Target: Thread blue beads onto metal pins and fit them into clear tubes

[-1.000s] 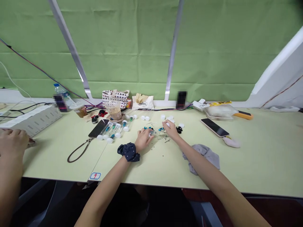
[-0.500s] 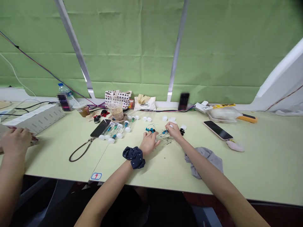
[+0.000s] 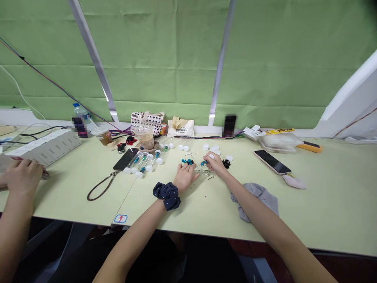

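Observation:
My left hand [image 3: 185, 177], with a dark blue scrunchie [image 3: 167, 195] at its wrist, is curled at the left end of a clear tube with a blue piece [image 3: 203, 163] inside. The tube's outline is faint. My right hand [image 3: 216, 165] pinches its right end, by a white cap [image 3: 211, 156]. Small blue pieces [image 3: 187, 161] lie just beyond my left fingers. Thin metal pins [image 3: 204, 172] are scattered below and between the hands. Black pieces [image 3: 226, 163] lie right of my right fingers. White caps [image 3: 215, 148] stand behind them.
Capped tubes [image 3: 143, 163], a dark phone [image 3: 125, 159] and a drink cup [image 3: 145, 137] are to the left. At far left is another person's hand [image 3: 23, 175]. A grey scrunchie [image 3: 256, 200] lies under my right forearm, and a pink-edged phone [image 3: 272, 162] is further right.
The blue piece in the tube between my hands has shifted slightly left, nearer my right fingertips. The other person's hand has moved a little to the right. My hands stay almost in place.

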`<action>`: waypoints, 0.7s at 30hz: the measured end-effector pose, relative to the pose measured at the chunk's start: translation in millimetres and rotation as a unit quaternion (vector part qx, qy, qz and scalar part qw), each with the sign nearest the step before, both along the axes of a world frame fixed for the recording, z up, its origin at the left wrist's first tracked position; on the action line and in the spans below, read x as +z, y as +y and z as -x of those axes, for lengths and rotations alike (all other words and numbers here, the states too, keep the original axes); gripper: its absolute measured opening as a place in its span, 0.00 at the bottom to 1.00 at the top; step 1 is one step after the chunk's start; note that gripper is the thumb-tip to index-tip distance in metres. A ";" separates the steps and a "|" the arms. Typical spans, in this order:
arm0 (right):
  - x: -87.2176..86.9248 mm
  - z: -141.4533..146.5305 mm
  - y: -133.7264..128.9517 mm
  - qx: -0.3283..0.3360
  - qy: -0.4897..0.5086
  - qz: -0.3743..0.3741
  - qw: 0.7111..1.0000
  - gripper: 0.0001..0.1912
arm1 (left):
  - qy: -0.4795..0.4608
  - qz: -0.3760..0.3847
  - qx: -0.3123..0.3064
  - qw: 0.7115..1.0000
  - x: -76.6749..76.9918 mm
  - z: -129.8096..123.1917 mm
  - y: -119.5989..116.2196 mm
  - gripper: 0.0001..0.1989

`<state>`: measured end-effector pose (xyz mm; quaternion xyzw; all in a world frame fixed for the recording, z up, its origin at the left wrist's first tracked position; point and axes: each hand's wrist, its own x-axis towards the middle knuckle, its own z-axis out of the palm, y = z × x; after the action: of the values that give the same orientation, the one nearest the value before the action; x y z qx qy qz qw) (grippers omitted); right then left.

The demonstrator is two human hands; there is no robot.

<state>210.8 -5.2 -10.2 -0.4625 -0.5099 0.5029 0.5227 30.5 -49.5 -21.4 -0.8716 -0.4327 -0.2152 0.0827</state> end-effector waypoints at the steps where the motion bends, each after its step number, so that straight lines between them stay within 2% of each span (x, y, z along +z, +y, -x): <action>1: 0.4 -1.3 0.9 0.007 -0.001 0.000 1.000 0.10 | 0.001 0.000 0.000 1.000 0.2 -0.7 -0.8 0.20; 6: 4.9 -4.1 0.9 0.035 -0.027 -0.009 0.999 0.08 | 0.006 0.001 -0.009 1.000 2.5 -2.5 -5.4 0.21; 9: 8.3 2.0 -4.9 0.053 -0.067 -0.046 0.995 0.07 | 0.003 0.012 -0.012 1.000 5.7 -1.1 -6.9 0.22; 11: 10.5 8.1 -9.3 0.078 -0.075 -0.066 0.992 0.12 | -0.009 0.021 -0.002 1.000 9.3 1.4 -5.8 0.22; 13: 11.6 11.8 -10.8 0.088 -0.052 -0.068 0.992 0.21 | -0.037 0.027 0.022 0.999 13.6 5.9 -2.3 0.22; 15: 10.1 9.4 -7.4 0.051 -0.029 -0.071 0.996 0.26 | -0.074 0.026 0.065 0.995 17.5 12.9 3.3 0.24; 18: 2.1 -7.7 5.2 -0.088 -0.098 -0.114 0.985 0.26 | -0.109 0.009 0.154 0.982 19.9 27.4 13.9 0.25; 21: -8.4 -31.5 19.0 -0.213 -0.268 -0.166 0.925 0.18 | -0.095 0.008 0.225 0.970 17.3 42.5 23.2 0.24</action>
<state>242.3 13.8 -18.6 -0.5843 -0.5967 0.1457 0.5304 -12.0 -26.3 -4.2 -0.7282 -0.6249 -0.2696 0.0804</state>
